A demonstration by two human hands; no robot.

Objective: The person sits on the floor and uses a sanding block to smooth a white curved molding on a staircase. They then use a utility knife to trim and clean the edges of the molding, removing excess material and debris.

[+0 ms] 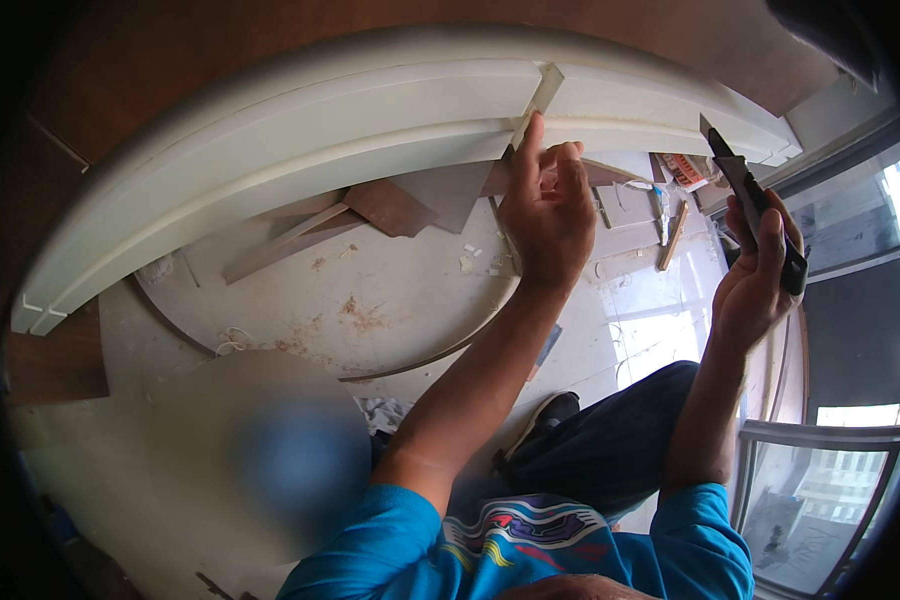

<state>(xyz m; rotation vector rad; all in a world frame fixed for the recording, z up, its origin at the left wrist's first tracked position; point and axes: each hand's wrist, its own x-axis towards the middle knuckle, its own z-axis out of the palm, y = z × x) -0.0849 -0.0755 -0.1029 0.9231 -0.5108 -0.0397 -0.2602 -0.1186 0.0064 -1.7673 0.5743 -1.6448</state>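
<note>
Across the top runs a long white moulded panel (320, 130), with the left hand (552, 215) reaching up to it, one digit raised, others curled, any pinch unclear, the right hand (755, 265) wrapped round a dark utility knife (741, 186), blade upward, and a narrow pale strip (541, 90) crossing the panel at the raised fingertip.

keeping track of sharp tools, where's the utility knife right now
In the head view, the utility knife is at the upper right, gripped in the right hand, its blade angled up near the right end of the white panel.
</note>
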